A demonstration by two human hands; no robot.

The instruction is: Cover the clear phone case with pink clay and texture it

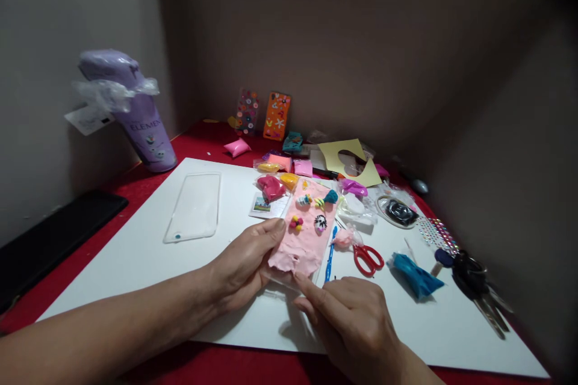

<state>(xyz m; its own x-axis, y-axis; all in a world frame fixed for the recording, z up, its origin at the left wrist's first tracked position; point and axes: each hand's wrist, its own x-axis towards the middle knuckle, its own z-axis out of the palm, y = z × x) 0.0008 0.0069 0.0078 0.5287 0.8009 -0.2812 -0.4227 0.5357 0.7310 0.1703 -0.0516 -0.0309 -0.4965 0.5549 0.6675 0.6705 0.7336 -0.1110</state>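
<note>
A red table (pixel 189 141) set in a dim wall corner carries a white board (pixel 149 240). Over it, the left hand (pixel 244 264) grips a pink clay-covered phone case (pixel 304 228); the right hand (pixel 356 319), fingers curled, presses a fingertip to its near edge

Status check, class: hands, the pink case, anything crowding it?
Left hand grips pink clay-covered case. Right hand fingertip at its near edge. Blue tool, red scissors alongside.
</note>
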